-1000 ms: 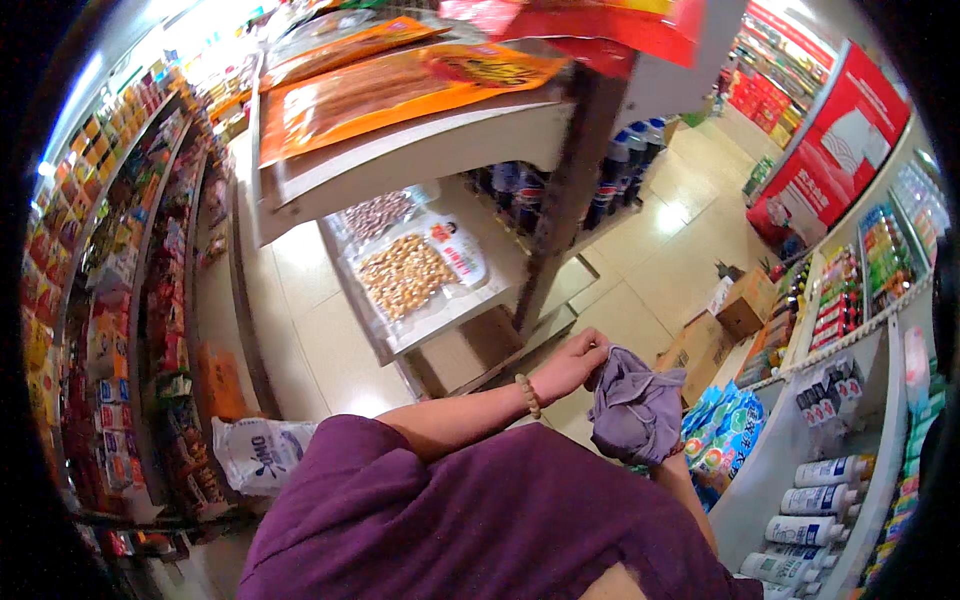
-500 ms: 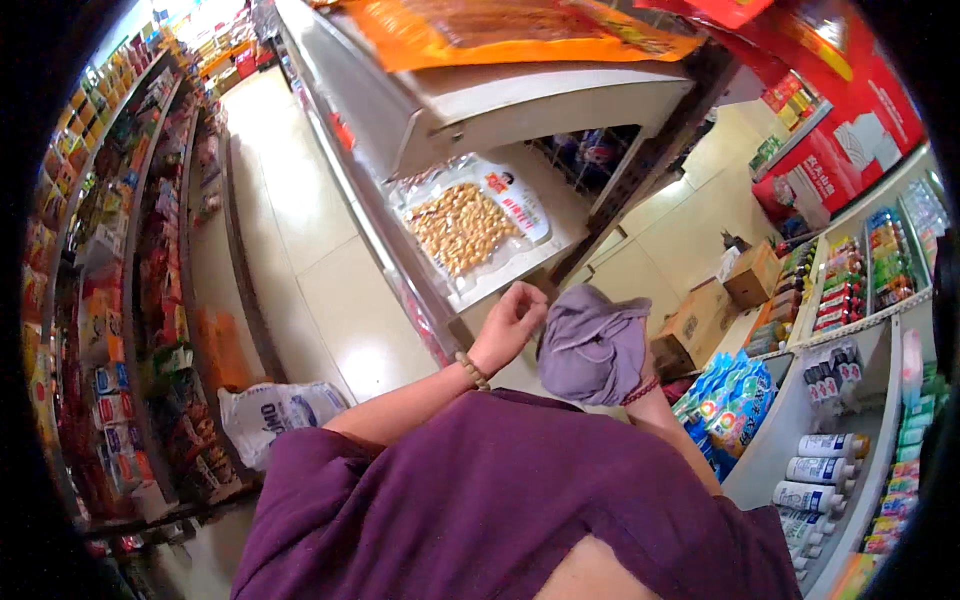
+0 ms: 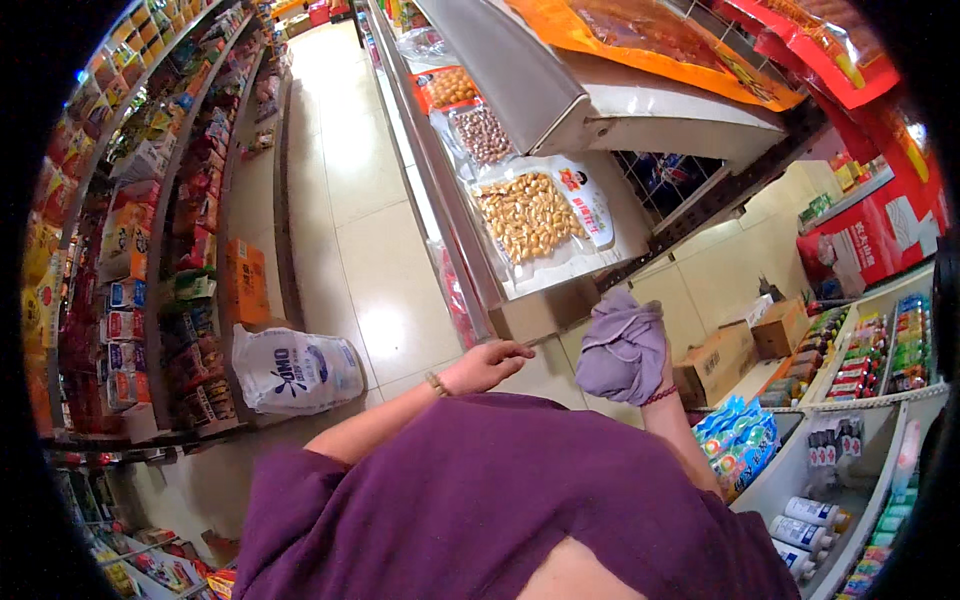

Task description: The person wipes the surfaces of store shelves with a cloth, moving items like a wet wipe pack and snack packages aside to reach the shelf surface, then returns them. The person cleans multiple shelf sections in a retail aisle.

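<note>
A greyish-purple cloth [image 3: 620,348] is bunched up in my right hand [image 3: 664,378], which is mostly hidden under its folds. My left hand [image 3: 488,367] holds nothing. Its fingers stretch loosely to the right, just below the corner of a shelf, and there is a gap between it and the cloth. On that shelf [image 3: 592,268] lies a clear bag of peanuts [image 3: 530,215]. Behind it are a bag of smaller speckled nuts [image 3: 483,135] and an orange-edged bag [image 3: 447,88].
An upper shelf board [image 3: 680,112] juts over the bags, with orange packets [image 3: 640,40] on top. A white sack [image 3: 298,370] stands on the aisle floor to the left, by shelves of packets. Cartons [image 3: 715,365], blue packs [image 3: 737,440] and bottle shelves are at the right.
My left hand has drawn back from the shelf corner and the cloth, and its curled fingers have straightened. The view has shifted, showing more bags along the shelf. The cloth stays in my right hand.
</note>
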The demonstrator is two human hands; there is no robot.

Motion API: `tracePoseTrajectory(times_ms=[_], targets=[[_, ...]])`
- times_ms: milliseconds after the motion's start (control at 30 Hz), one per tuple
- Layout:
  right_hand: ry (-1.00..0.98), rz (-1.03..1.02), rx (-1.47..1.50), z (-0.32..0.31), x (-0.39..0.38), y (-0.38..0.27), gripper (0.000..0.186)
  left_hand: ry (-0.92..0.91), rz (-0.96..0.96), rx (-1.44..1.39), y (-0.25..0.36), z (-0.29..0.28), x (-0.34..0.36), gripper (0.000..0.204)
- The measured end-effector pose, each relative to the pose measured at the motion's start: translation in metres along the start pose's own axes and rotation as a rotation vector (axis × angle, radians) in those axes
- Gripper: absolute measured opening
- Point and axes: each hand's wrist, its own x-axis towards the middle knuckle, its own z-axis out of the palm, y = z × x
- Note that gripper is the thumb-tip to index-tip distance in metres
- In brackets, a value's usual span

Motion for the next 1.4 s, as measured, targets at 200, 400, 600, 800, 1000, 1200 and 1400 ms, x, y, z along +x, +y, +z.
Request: tracePoseTrajectory(times_ms=[200,400,600,800,1000,1200,1400], targets=[[-0.165,0.062,0.038,0.013,0.037,-0.009,0.058,0.181,-0.091,-0.1,0.011,-0.006,-0.02,0.036],[-0.268,0.268,0.195,0.005,0.062,0.002,0.059,0.286,-0.108,-0.112,-0.002,0.005,-0.035,0.036],[-0.094,0.184,0.026,0.071,0.073,-0.008,0.051,0.388,-0.093,-0.178,-0.007,0.006,-0.053,0.033],[-0.088,-0.205,-0.804,0.067,0.092,0.019,0.025,0.378,-0.108,-0.172,-0.026,-0.03,-0.063,0.035],[-0.097,-0.896,-1.754,0.169,0.094,0.047,0.032,0.338,-0.092,-0.179,-0.049,-0.096,-0.094,0.036],[-0.071,-0.758,-2.083,0.153,0.135,0.103,0.033,0.403,-0.172,-0.321,-0.089,-0.179,-0.154,0.035],[0.007,-0.664,-2.134,0.166,0.16,0.125,0.032,0.396,-0.175,-0.372,-0.127,-0.237,-0.19,0.034]])
